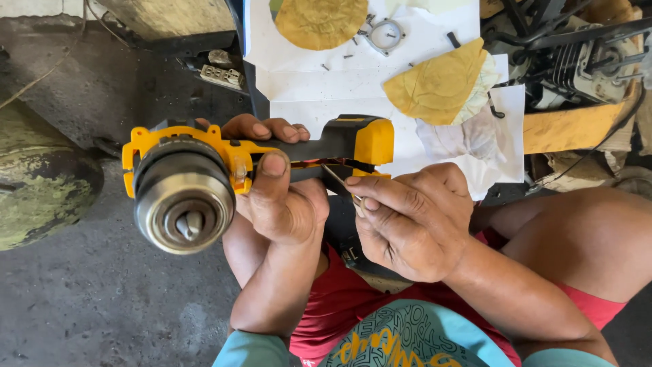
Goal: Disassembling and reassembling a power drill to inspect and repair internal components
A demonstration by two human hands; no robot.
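At the far left a rounded, green-stained concrete lump (37, 183) sits on the grey floor (102, 299). Next comes the yellow-and-black cordless drill (224, 163), held up over my lap with its metal chuck (185, 212) facing me, jaws nearly closed at the centre. My left hand (278, 197) is clamped around the drill's body just behind the chuck: thumb pressed on the near side, fingers curled over the top of the black handle. The handle runs off to the right, ending in a yellow butt (373, 141).

Just right of that, my right hand (407, 224) is pinched shut on a thin metal tool (337, 181), thumb and forefinger together on its shaft, its tip poking into the gap in the drill's handle. I cannot tell what kind of tip it has.

Beyond the drill, white paper sheets (353, 88) lie spread out, carrying small screws (348, 56), a metal ring-shaped part (387, 34) and two yellow cloth pieces (438, 85). At the far right stands a small engine (584, 61) with cooling fins. My knee (577, 231) rises at the right, red shorts (346, 299) beneath.
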